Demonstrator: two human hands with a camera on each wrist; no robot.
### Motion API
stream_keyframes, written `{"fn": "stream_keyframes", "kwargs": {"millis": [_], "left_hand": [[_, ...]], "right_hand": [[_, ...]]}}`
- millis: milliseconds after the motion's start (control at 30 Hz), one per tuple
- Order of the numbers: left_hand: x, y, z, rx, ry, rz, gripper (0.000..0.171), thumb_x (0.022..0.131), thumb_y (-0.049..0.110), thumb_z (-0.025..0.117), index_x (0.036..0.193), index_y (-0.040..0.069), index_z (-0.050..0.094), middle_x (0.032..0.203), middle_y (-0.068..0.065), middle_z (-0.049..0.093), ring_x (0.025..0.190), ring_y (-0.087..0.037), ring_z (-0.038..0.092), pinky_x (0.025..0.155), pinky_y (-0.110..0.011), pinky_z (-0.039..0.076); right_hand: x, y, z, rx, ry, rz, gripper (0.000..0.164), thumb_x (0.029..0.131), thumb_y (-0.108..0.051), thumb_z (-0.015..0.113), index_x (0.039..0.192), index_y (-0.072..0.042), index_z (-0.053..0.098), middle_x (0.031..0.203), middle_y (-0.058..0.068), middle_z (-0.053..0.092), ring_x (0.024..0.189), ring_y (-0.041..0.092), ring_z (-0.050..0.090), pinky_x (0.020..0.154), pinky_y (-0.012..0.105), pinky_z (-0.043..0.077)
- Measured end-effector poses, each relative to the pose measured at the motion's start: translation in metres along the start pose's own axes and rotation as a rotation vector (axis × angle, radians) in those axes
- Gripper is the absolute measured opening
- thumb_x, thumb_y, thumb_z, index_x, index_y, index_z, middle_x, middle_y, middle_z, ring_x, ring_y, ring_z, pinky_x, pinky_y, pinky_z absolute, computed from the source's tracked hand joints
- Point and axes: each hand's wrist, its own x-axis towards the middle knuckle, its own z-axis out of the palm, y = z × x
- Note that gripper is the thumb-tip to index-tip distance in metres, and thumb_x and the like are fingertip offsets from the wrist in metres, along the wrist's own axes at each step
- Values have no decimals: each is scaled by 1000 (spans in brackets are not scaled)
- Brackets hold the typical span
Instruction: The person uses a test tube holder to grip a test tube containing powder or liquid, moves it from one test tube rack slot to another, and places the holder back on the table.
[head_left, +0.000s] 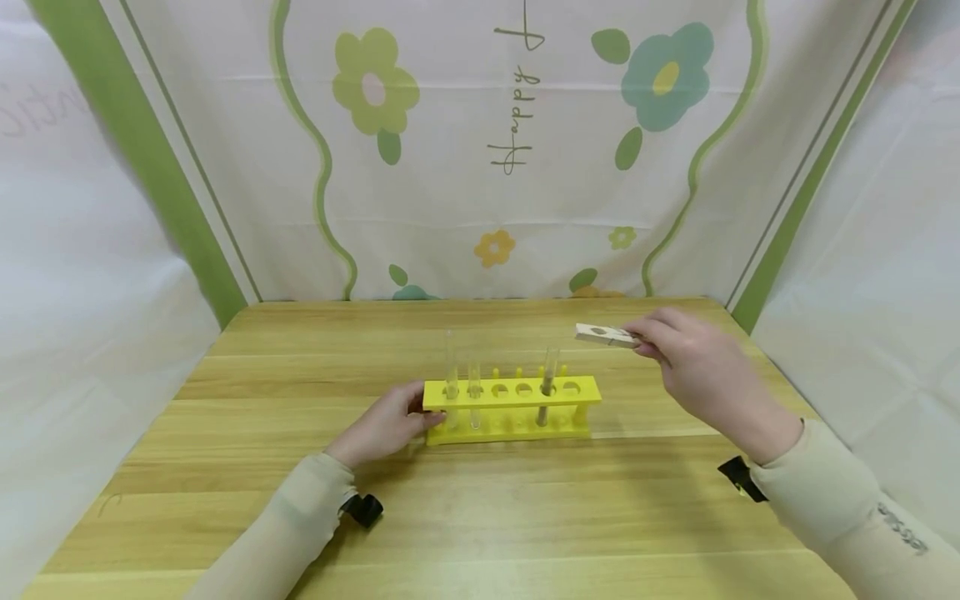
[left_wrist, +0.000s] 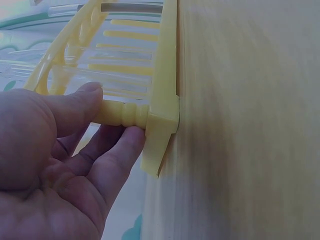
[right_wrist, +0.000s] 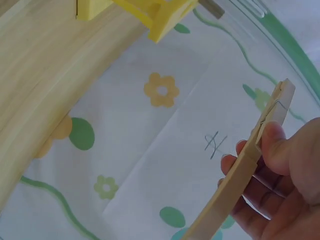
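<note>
A yellow test tube rack (head_left: pixel 510 403) stands on the table. At its left end my left hand (head_left: pixel 386 423) grips the ridged end post (left_wrist: pixel 113 113) between thumb and fingers. Two clear test tubes, a taller one (head_left: pixel 450 362) and a shorter one (head_left: pixel 475 372), stand in the leftmost holes. Further right, a test tube with dark contents (head_left: pixel 543 413) leans slightly in its hole. Up to the right of the rack, my right hand (head_left: pixel 701 371) pinches a wooden test tube holder (right_wrist: pixel 231 192) with a wire spring. The holder's jaws point left, above the table and apart from the tubes.
Several short yellow pegs (head_left: pixel 519 372) rise along the rack's back edge. The wooden table (head_left: pixel 480 508) reaches back to a white curtain with flowers (head_left: pixel 450 192). More white cloth hangs at both sides. Black straps sit at both sleeves.
</note>
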Motion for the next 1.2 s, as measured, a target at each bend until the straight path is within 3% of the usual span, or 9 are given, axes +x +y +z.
{"fn": "stream_keyframes", "kwargs": {"millis": [133, 400, 1200], "left_hand": [[0, 0, 0, 6, 6, -1, 26, 98, 15, 64, 124, 14, 62, 116, 2, 67, 102, -16, 61, 85, -35, 50], [1, 0, 0, 8, 7, -2, 26, 99, 15, 64, 124, 15, 62, 115, 3, 67, 103, -15, 61, 86, -36, 50], [0, -2, 0, 18, 5, 5, 20, 99, 16, 63, 119, 16, 62, 109, 2, 67, 95, -17, 60, 81, -37, 49]], "right_hand": [[5, -6, 10, 4, 8, -77, 26, 78, 2, 79, 103, -1, 71, 90, 7, 64, 73, 24, 65, 63, 39, 55], [14, -13, 18, 10, -8, -114, 21, 79, 6, 77, 98, -2, 72, 81, 3, 57, 62, 15, 56, 53, 30, 49], [24, -9, 28, -1, -83, -112, 21, 81, 4, 77, 100, -2, 74, 74, 1, 49, 56, 10, 44, 46, 24, 39]]}}
